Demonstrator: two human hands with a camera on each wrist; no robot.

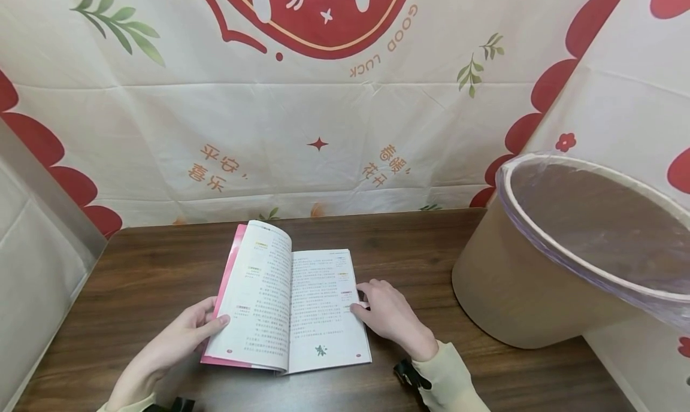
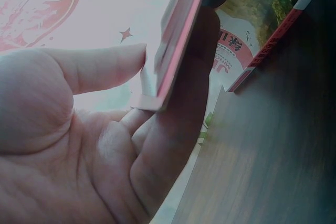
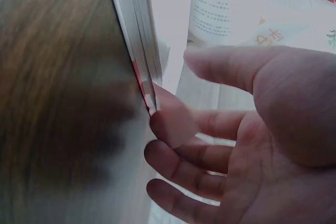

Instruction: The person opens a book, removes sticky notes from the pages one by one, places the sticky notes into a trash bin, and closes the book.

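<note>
An open book with printed pages and a pink-edged cover lies on the table, its left side raised. My left hand grips that side, thumb on the page and fingers behind the cover; the left wrist view shows the page edges between them. At the right edge is my right hand, its thumb over the page margin and its fingers along the side. In the right wrist view the fingertips meet the edge of the page block. Part of the picture cover shows in the left wrist view.
The book is on a dark wooden table. To the right stands a large beige bin with clear plastic over its rim. A printed white cloth hangs behind the table, and pale panels flank both sides.
</note>
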